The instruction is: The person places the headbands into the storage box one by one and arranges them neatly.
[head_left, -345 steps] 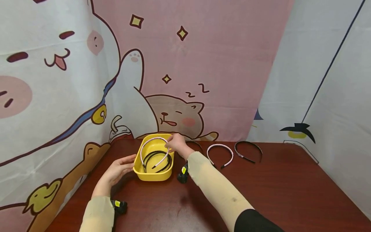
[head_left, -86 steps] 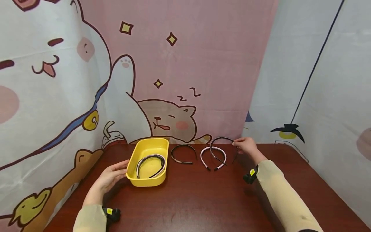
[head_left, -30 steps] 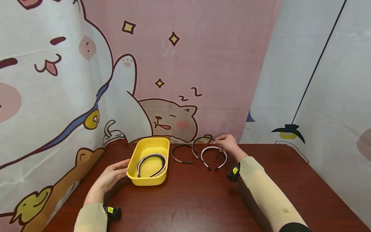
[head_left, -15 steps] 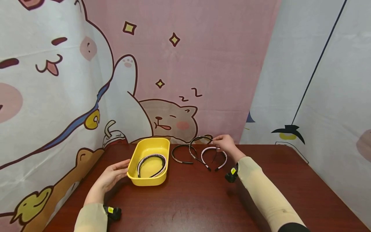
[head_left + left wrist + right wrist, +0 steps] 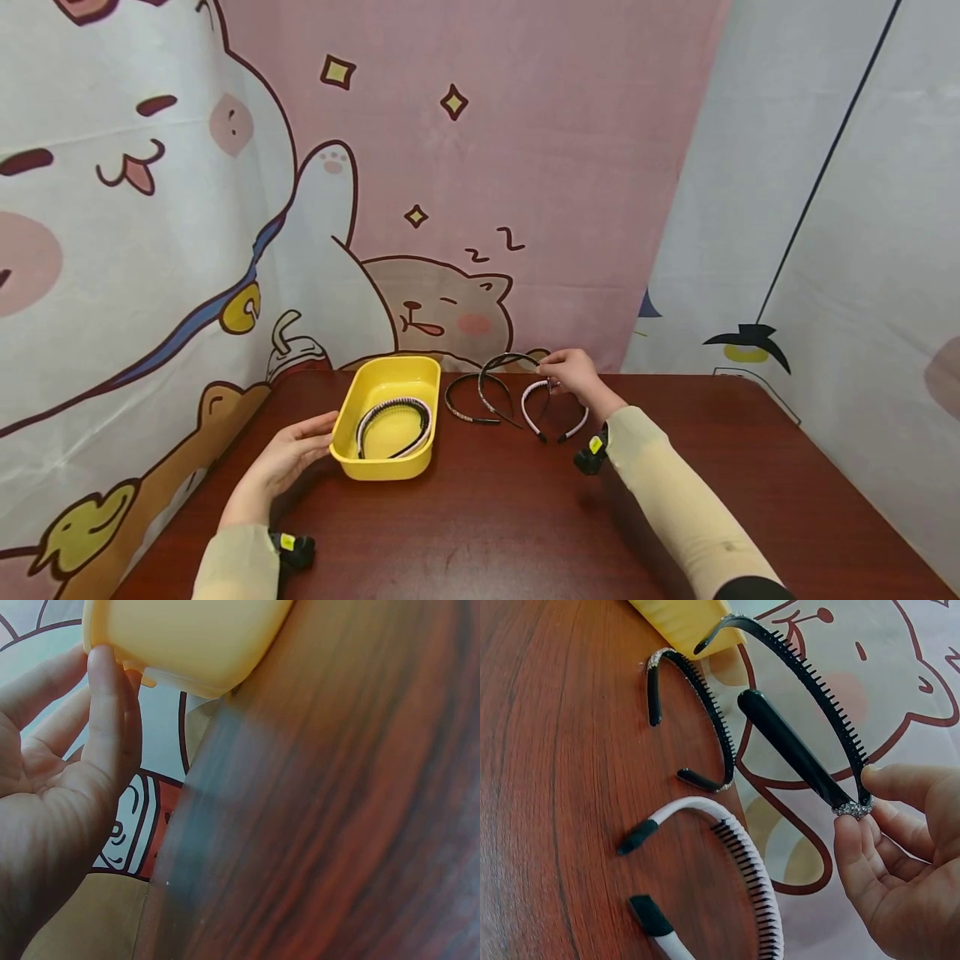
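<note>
My right hand [image 5: 573,372] pinches a black toothed headband [image 5: 821,686] by its glittery silver section, holding it up above the table with its ends pointing away from the fingers. Below it lie a pale pink toothed headband [image 5: 757,885] with black tips and a second black headband [image 5: 718,705] with a glittery section. At the left, fairly straight fingers of my left hand [image 5: 288,457] touch the rim and side of a yellow plastic basin [image 5: 382,471]. Inside that basin, a black headband [image 5: 363,429] and a pale pink one rest overlapping at the near end.
The brown wooden table [image 5: 480,533] runs back to a cartoon-printed cloth [image 5: 570,167] right behind the headbands. More printed cloth borders the table's left and right sides. A small black camera sits on each wrist.
Over the last second my right hand has carried the black headband leftward, from over the pink one to overlapping the other black one in view. Earlier it put a pink headband in the basin.
</note>
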`<state>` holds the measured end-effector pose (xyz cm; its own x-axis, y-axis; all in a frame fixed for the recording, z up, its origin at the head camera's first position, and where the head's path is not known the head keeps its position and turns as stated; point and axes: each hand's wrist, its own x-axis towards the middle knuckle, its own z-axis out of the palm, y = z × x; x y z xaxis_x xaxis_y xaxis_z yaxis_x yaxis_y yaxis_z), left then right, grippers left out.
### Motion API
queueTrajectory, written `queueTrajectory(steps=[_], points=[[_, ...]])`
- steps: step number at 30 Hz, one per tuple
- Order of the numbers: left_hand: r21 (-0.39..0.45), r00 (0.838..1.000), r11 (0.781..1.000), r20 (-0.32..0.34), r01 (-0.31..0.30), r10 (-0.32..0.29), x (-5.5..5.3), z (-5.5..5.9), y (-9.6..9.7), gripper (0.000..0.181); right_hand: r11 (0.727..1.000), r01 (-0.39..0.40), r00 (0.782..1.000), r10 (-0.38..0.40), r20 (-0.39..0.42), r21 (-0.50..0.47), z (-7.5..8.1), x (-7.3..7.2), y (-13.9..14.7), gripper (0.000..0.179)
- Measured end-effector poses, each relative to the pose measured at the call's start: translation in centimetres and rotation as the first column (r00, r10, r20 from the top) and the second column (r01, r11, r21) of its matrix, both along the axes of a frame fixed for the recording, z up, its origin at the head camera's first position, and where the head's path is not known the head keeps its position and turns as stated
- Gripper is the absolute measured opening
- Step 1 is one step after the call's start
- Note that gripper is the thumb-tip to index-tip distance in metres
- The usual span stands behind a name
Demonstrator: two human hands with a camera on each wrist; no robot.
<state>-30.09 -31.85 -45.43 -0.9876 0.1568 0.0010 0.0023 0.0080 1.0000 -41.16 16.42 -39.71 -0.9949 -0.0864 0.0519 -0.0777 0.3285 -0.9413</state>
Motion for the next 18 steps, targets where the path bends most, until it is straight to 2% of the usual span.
queueTrajectory(steps=[9,18], points=[[-0.002,1.000,1.000,0.004,-0.004,0.004,-0.1,0.0,-0.1,0.063,1.000,-0.006,1.000,0.006,0.000,-0.014,0.0,0.0,-1.2,0.028],[0.004,1.000,1.000,0.011,-0.005,0.005,0.0,0.0,-0.1,0.061,0.996,-0.013,0.999,0.016,0.042,-0.083,0.2,0.1,-2.4,0.026]])
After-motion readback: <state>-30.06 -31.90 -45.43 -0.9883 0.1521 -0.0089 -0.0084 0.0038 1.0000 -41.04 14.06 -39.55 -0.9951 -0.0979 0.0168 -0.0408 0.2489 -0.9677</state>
